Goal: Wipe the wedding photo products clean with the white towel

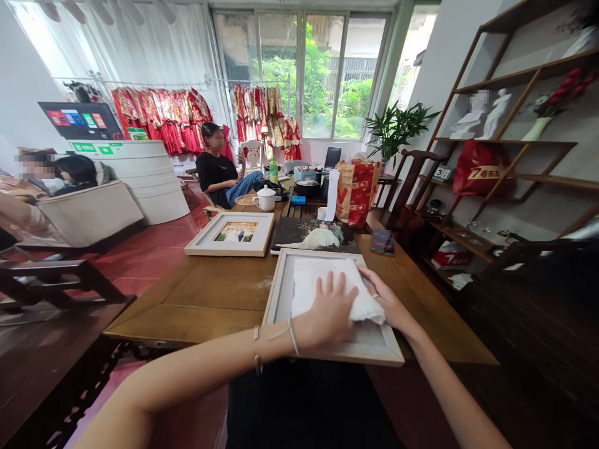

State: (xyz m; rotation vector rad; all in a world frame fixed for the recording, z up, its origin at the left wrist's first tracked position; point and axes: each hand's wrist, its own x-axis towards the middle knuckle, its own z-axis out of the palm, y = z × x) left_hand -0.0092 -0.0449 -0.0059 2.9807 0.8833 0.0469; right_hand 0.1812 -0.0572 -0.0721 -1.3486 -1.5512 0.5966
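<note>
A light wooden picture frame lies in front of me at the table's near edge, partly on my side. A white cloth or paper towel is spread over its face and covers most of what is inside. My left hand presses flat on the cloth with its fingers spread; a bracelet is on the wrist. At the frame's right side, my right hand grips the edge, its fingers touching the cloth's border. Just beyond lies a dark photo print showing a white gown.
A second framed photo lies on the wooden table to the left. Farther back stand a white lidded cup, a red patterned bag and a green bottle. A person sits beyond. Shelves rise at right.
</note>
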